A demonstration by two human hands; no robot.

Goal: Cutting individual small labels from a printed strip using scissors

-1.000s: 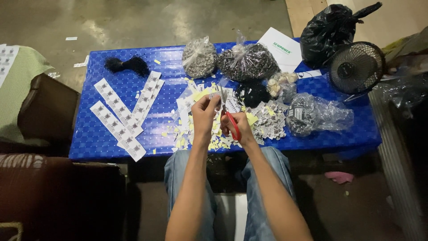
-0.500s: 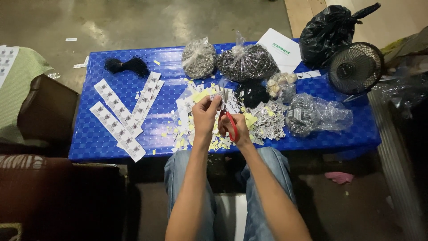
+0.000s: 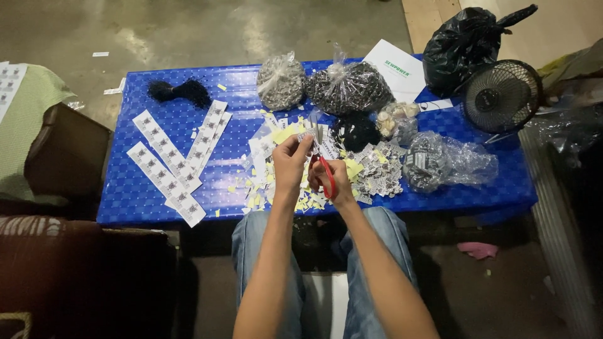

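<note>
I see my left hand over the middle of the blue surface, toward its near edge, its fingers pinched on a small printed label strip. My right hand is just beside it, fingers clenched through the red handles of the scissors, whose blades point up and away toward the strip. Whether the blades are parted or meeting I cannot tell from here.

Under both hands lies a heap of yellow and white paper scraps, and just to the right of it a pile of cut labels. Toward the left edge lie 4 long label sheets, side by side at a slant. Near the far left corner sits a black tuft. Along the far edge stand 2 clear bags of small dark parts, with a white paper behind them. At the far right corner are a black bag and a small black fan. A crumpled clear bag rests near the right edge.
</note>
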